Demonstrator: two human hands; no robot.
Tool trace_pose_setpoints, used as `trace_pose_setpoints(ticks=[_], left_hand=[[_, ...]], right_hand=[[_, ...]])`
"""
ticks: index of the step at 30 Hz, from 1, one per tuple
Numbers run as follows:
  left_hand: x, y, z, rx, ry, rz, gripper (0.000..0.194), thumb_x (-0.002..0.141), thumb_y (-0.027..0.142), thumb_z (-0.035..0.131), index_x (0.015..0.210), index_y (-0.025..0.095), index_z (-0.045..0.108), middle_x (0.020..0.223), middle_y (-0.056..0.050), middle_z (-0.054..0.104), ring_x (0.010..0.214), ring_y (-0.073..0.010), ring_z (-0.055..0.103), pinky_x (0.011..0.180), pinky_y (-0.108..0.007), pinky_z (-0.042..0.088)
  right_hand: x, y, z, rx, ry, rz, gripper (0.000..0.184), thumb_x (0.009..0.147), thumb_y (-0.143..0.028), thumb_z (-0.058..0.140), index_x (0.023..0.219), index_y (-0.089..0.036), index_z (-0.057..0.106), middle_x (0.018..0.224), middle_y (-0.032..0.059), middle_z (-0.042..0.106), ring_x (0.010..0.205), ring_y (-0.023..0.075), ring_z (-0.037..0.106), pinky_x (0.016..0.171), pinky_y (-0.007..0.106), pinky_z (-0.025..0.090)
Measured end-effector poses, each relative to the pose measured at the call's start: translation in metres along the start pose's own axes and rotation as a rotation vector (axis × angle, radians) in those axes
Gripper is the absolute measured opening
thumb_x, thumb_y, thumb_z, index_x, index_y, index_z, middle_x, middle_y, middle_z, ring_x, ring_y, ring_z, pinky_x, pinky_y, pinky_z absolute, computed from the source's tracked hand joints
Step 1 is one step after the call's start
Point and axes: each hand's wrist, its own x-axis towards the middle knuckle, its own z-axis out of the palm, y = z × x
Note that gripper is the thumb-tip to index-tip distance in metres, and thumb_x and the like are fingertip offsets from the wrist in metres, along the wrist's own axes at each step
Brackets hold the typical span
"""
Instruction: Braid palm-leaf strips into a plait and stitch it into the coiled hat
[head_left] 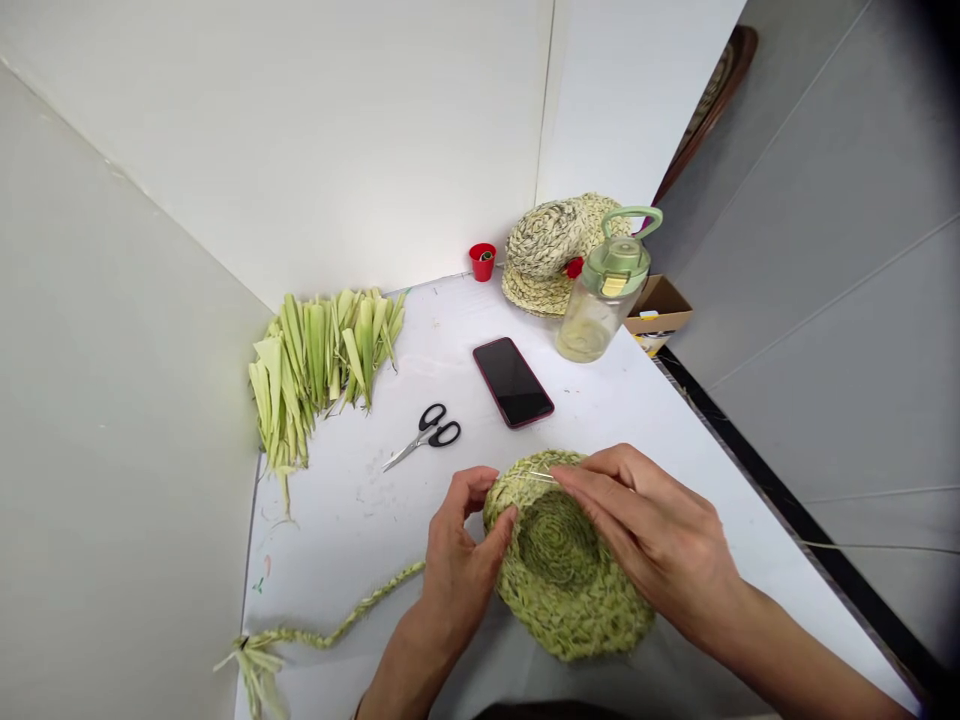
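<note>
A round green woven piece, shaped like a small hat with a coiled hollow in its middle, is held over the table's near side. My left hand pinches its left rim, thumb on the upper face and fingers at the edge. Between the thumb and fingers of my right hand is a thin shiny needle, pointing left across the far rim. Its tip lies close to the weave; whether it enters the strands I cannot tell. A braided green cord runs left from behind my left hand to a frayed, tied end.
Black-handled scissors and a phone lie beyond the woven piece. Green husk strips are piled at the left wall. Further back stand a red cup, woven hats and a bottle. A cardboard box sits past the right edge.
</note>
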Motion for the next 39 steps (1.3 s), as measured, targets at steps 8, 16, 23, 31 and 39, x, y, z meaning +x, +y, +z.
trace_pose_setpoints(ticks=[8, 16, 23, 31, 39], left_hand=[[-0.001, -0.002, -0.001, 0.017, 0.036, 0.052, 0.016, 0.088, 0.026, 0.064, 0.102, 0.019, 0.064, 0.094, -0.005, 0.069, 0.087, -0.0189, 0.064, 0.08, -0.031, 0.05], [-0.002, 0.001, 0.001, -0.036, 0.05, -0.009, 0.017, 0.086, 0.026, 0.066, 0.102, 0.02, 0.063, 0.093, -0.004, 0.067, 0.087, -0.0181, 0.062, 0.079, -0.029, 0.048], [-0.002, 0.004, 0.003, -0.11, 0.077, -0.092, 0.022, 0.082, 0.025, 0.07, 0.099, 0.02, 0.059, 0.089, -0.002, 0.065, 0.083, -0.0161, 0.061, 0.077, -0.027, 0.048], [-0.001, 0.003, 0.005, -0.211, 0.071, -0.122, 0.024, 0.08, 0.027, 0.072, 0.097, 0.02, 0.058, 0.087, 0.0, 0.062, 0.083, -0.0147, 0.059, 0.076, -0.025, 0.047], [-0.003, 0.008, 0.005, -0.158, 0.065, -0.117, 0.021, 0.081, 0.024, 0.072, 0.096, 0.021, 0.058, 0.087, 0.0, 0.063, 0.083, -0.0148, 0.059, 0.077, -0.025, 0.047]], right_hand=[[-0.001, -0.004, -0.001, -0.094, -0.239, -0.074, 0.021, 0.098, -0.011, 0.046, 0.106, -0.017, 0.065, 0.083, 0.0055, 0.055, 0.074, 0.0186, 0.055, 0.065, 0.033, 0.049], [-0.003, -0.004, 0.006, -0.1, -0.293, -0.096, 0.017, 0.098, -0.008, 0.045, 0.094, -0.016, 0.06, 0.086, 0.0054, 0.052, 0.081, 0.0206, 0.051, 0.069, 0.035, 0.046], [-0.002, -0.008, 0.009, -0.089, -0.302, -0.066, 0.021, 0.098, -0.009, 0.041, 0.097, -0.017, 0.06, 0.087, 0.0055, 0.054, 0.08, 0.0207, 0.052, 0.07, 0.034, 0.045], [-0.014, -0.005, 0.013, 0.021, -0.266, 0.064, 0.023, 0.101, -0.014, 0.039, 0.099, -0.018, 0.062, 0.082, 0.0043, 0.052, 0.074, 0.0187, 0.051, 0.066, 0.032, 0.043], [-0.013, -0.009, 0.011, 0.013, -0.282, 0.09, 0.023, 0.101, -0.014, 0.039, 0.092, -0.018, 0.06, 0.081, 0.0036, 0.05, 0.072, 0.0181, 0.051, 0.065, 0.033, 0.042]])
